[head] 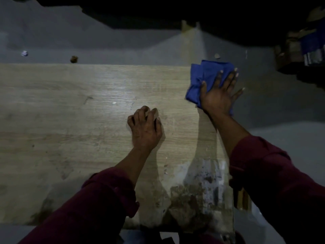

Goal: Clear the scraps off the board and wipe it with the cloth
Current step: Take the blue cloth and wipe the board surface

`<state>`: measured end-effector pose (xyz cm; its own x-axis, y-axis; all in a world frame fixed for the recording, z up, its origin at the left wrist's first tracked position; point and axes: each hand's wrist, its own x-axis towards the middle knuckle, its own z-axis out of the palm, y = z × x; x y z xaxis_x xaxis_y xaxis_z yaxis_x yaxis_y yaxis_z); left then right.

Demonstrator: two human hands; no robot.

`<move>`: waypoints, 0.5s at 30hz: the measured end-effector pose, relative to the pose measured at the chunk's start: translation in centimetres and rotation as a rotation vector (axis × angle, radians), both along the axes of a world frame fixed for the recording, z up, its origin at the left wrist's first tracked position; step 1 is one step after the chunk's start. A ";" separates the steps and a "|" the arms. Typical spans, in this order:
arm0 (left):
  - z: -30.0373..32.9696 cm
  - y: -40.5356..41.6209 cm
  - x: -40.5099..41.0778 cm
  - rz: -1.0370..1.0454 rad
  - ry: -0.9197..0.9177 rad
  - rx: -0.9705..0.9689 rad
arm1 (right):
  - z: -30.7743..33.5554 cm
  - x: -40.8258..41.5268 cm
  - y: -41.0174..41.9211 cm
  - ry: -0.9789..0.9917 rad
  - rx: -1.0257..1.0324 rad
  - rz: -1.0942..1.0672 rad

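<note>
Dim scene, seen from above. Wood-grain board [70,111] lying flat on a grey floor [123,48], stretching across most of the view, with a worn, stained patch [198,191] at its near right corner.

Right hand [219,95] spread flat, fingers straight and fanned, pressing down on a folded blue cloth [202,76] at the board's far right edge. Cloth half on the board, half over the floor, showing past the fingertips and to the left of the palm.

Left hand [145,128] resting on the board near its middle, knuckles up, fingers curled under; whether anything sits inside the curl cannot be told. Both arms in dark red sleeves [98,199].

Small scraps off the board on the floor: a brown crumb [74,59] just beyond the far edge, a pale purplish bit [24,53] further left, and a tan chip [217,56] just past the cloth. Tiny pale specks [165,169] on the board near the worn patch.

Dark, blurred clutter [302,50] at upper right, not identifiable.
</note>
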<state>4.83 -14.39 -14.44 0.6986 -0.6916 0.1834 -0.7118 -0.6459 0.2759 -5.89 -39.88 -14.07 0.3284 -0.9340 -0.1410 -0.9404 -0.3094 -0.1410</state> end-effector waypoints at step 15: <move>-0.6 9.3 9.4 -0.026 -0.073 0.107 | -0.9 11.6 15.8 -0.058 -0.084 0.746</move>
<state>14.19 -5.14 -15.05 0.6676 -0.7277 0.1574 -0.7445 -0.6500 0.1527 5.76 -24.03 -14.99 0.8830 -0.4674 -0.0422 -0.4686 -0.8734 -0.1323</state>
